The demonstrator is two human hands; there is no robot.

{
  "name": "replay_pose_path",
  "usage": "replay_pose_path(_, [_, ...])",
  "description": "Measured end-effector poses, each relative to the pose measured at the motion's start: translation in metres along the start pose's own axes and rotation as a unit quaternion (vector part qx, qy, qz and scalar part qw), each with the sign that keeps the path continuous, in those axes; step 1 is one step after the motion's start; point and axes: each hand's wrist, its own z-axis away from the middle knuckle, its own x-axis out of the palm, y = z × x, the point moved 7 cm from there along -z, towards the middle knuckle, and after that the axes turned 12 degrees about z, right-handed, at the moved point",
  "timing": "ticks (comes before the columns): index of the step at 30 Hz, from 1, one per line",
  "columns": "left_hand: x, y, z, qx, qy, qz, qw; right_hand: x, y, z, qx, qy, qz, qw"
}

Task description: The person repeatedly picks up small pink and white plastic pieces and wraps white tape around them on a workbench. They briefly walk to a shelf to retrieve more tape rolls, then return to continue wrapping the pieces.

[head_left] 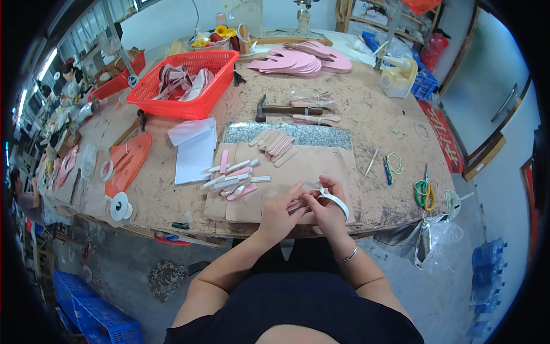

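My scuffed worktop [378, 123] carries a grey stone slab [236, 133]. On the slab's near side, my left grip [279, 215] is closed on pink strips [296, 205]; my right grip [329, 211] holds a white tape roll [339, 202]. A loosened pinch could skew the strips. I count one tape roll, one hammer [289, 110] beyond the slab, one scissors [425, 189] to its right; the strips overlap uncountably.
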Motion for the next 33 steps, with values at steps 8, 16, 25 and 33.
replay_pose_path(8, [-0.007,-0.023,0.006,-0.05,0.044,0.166,0.984,0.002,0.013,-0.002,0.069,-0.043,-0.116,0.99])
replay_pose_path(16, [-0.003,-0.056,0.012,-0.122,0.127,0.436,0.882,0.002,0.012,-0.001,0.021,-0.036,-0.095,0.995])
replay_pose_path(25, [-0.024,-0.003,0.009,0.184,0.033,-0.21,0.96,-0.019,0.017,-0.006,-0.009,-0.045,0.052,0.998])
replay_pose_path(33, [0.002,0.0,0.039,0.134,-0.044,-0.336,0.931,-0.025,-0.007,0.001,-0.092,0.035,0.186,0.978])
